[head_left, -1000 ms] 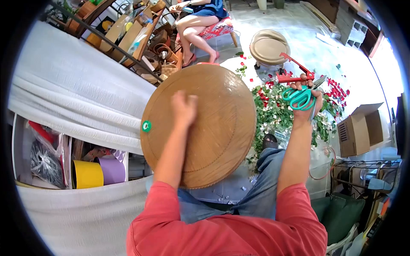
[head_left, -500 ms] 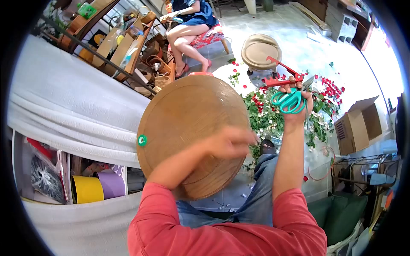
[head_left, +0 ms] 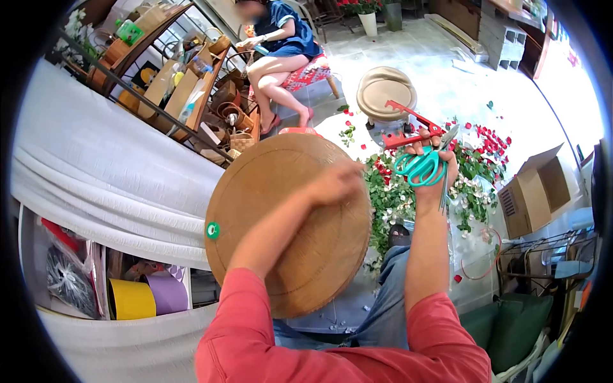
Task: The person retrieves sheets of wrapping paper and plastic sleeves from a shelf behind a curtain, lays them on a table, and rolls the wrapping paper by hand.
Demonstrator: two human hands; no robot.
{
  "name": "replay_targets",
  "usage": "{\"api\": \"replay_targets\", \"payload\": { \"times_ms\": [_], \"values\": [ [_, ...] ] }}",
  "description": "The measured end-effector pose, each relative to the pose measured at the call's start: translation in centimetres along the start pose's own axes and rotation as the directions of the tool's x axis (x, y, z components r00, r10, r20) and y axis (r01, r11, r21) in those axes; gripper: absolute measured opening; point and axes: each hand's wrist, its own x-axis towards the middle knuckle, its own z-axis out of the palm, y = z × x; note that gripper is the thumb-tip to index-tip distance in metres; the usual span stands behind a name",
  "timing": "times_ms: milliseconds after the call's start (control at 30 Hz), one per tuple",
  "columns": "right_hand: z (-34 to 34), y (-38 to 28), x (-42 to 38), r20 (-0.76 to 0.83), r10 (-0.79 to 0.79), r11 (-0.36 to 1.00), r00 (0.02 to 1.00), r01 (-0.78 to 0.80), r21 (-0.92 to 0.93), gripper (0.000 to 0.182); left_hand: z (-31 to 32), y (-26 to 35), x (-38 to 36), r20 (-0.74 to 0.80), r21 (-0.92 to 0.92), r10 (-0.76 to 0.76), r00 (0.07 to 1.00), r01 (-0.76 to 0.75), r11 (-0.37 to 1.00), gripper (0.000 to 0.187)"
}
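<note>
Over the right part of a round wooden tabletop (head_left: 287, 255) reaches my left hand (head_left: 337, 184), blurred by motion, so whether its fingers hold anything is hidden. My right hand (head_left: 435, 167), raised to the right of the table, grips scissors (head_left: 421, 167) with teal handles, blades pointing up. A red tool (head_left: 418, 118) with two long arms, spread apart, is in the same hand. Thin stems or wires hang below that hand. Cut greenery with white and red petals (head_left: 469, 191) lies on the floor beneath and around it.
A person (head_left: 281, 64) sits on a red patterned seat behind the table. A round beige stool (head_left: 386, 94) stands ahead. An open cardboard box (head_left: 533, 191) is at the right, shelves with baskets (head_left: 236, 118) at the left, a wire rack (head_left: 543, 262) at the lower right.
My left hand has moved up across the tabletop. My right hand, with the scissors and red tool, has shifted slightly left and down in view. The view has tilted up a little.
</note>
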Motion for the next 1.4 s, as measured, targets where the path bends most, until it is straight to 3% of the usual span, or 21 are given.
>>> {"api": "replay_targets", "payload": {
  "times_ms": [33, 67, 133, 233, 367, 500, 567, 600, 667, 700, 767, 800, 900, 933, 967, 1000, 1067, 1133, 1200, 1300, 1400],
  "values": [
    [-0.1, 0.1, -0.1, -0.019, -0.013, 1.0, 1.0, 0.013, -0.013, 0.02, 2.0, 5.1, 0.1, 0.253, -0.046, 0.069, 0.965, -0.059, 0.997, 0.036],
    [-0.2, 0.0, -0.1, -0.039, -0.025, 0.999, 0.999, 0.024, -0.029, 0.02, 2.6, 10.6, -0.2, 0.489, -0.097, -0.024, 0.872, 0.081, 0.992, 0.038],
    [0.2, -0.3, -0.4, -0.011, -0.018, 0.998, 1.0, 0.018, -0.056, 0.021, 6.2, 11.3, -3.2, 0.407, -0.156, 0.433, 0.805, -0.406, 0.901, 0.04],
    [0.4, -0.4, -0.6, 0.052, 0.024, 0.995, 0.998, -0.019, -0.094, 0.025, 4.6, 10.0, -8.1, 0.184, -0.045, 0.475, 0.861, -0.475, 0.879, 0.044],
    [1.0, 1.7, -1.5, -0.011, 0.085, 0.962, 0.996, -0.085, -0.26, 0.025, 0.4, 9.0, -19.2, -0.115, 0.406, -0.016, 0.993, 0.061, 0.912, 0.05],
    [3.9, 8.3, -5.2, 0.044, 0.464, 0.88, 0.885, -0.454, -0.141, 0.026, 2.5, 14.2, -29.9, -0.052, 0.465, -0.119, 0.992, 0.129, 0.876, 0.054],
    [4.7, 12.7, -8.3, 0.01, 0.643, 0.758, 0.766, -0.635, -0.153, 0.026, 3.6, 14.3, -34.2, -0.326, 0.098, -0.182, 0.928, 0.225, 0.97, 0.06],
    [5.2, 14.9, -10.0, -0.025, 0.71, 0.691, 0.704, -0.703, -0.169, 0.026, 3.3, 14.8, -34.9, -0.348, 0.095, -0.18, 0.92, 0.225, 0.97, 0.06],
    [8.2, 18.6, -13.6, -0.066, 0.845, 0.491, 0.53, -0.82, -0.294, 0.023, 1.5, 15.6, -35.6, -0.771, -0.19, -0.382, 0.509, 0.388, 0.902, 0.068],
    [8.9, 20.2, -15.1, -0.06, 0.855, 0.474, 0.515, -0.824, -0.309, 0.023, 0.8, 15.5, -35.8, -0.786, -0.195, -0.377, 0.49, 0.383, 0.903, 0.068],
    [9.6, 23.2, -17.5, 0.033, 0.929, 0.357, 0.368, -0.869, -0.344, 0.023, -0.5, 14.8, -35.9, -0.771, -0.487, -0.462, 0.438, 0.063, 0.871, 0.078],
    [10.0, 24.1, -18.1, 0.035, 0.935, 0.34, 0.352, -0.868, -0.361, 0.023, -1.0, 14.5, -36.1, -0.784, -0.484, -0.457, 0.42, 0.048, 0.874, 0.078],
    [11.0, 25.1, -19.5, -0.016, 0.934, 0.312, 0.357, -0.837, -0.449, 0.022, -1.1, 14.4, -36.9, -0.611, -0.741, -0.664, 0.432, -0.016, 0.671, 0.092],
    [11.2, 25.3, -19.6, -0.021, 0.93, 0.316, 0.366, -0.828, -0.463, 0.022, -1.4, 14.6, -36.9, -0.762, -0.433, -0.512, 0.396, 0.276, 0.858, 0.096],
    [11.3, 25.4, -19.8, -0.034, 0.935, 0.291, 0.354, -0.816, -0.499, 0.022, -1.5, 14.9, -37.0, -0.852, -0.049, -0.314, 0.42, 0.532, 0.846, 0.1],
    [11.5, 25.4, -20.2, -0.051, 0.939, 0.262, 0.339, -0.806, -0.531, 0.022, -1.8, 15.6, -36.7, -0.851, -0.056, -0.312, 0.423, 0.517, 0.854, 0.1],
    [13.0, 25.5, -20.6, -0.084, 0.948, 0.213, 0.306, -0.811, -0.545, 0.022, -2.6, 16.8, -36.2, -0.707, -0.036, -0.367, 0.605, 0.487, 0.873, 0.105],
    [13.9, 26.0, -20.7, -0.109, 0.958, 0.162, 0.266, -0.813, -0.559, 0.021, -3.0, 14.8, -36.6, -0.716, -0.075, -0.359, 0.599, 0.445, 0.892, 0.099],
    [14.1, 26.5, -20.4, -0.215, 0.911, 0.087, 0.351, -0.674, -0.734, 0.018, -4.3, 13.4, -37.3, -0.726, 0.048, -0.329, 0.604, 0.522, 0.852, 0.093],
    [12.9, 27.2, -20.2, -0.387, 0.76, 0.004, 0.523, -0.599, -0.801, 0.014, -6.2, 10.8, -37.8, -0.767, 0.048, -0.384, 0.515, 0.642, 0.765, 0.087],
    [11.6, 27.7, -19.5, -0.417, 0.713, -0.1, 0.563, -0.507, -0.856, 0.011, -7.5, 8.0, -37.6, -0.774, -0.008, -0.508, 0.377, 0.797, 0.603, 0.087]
  ]
}}
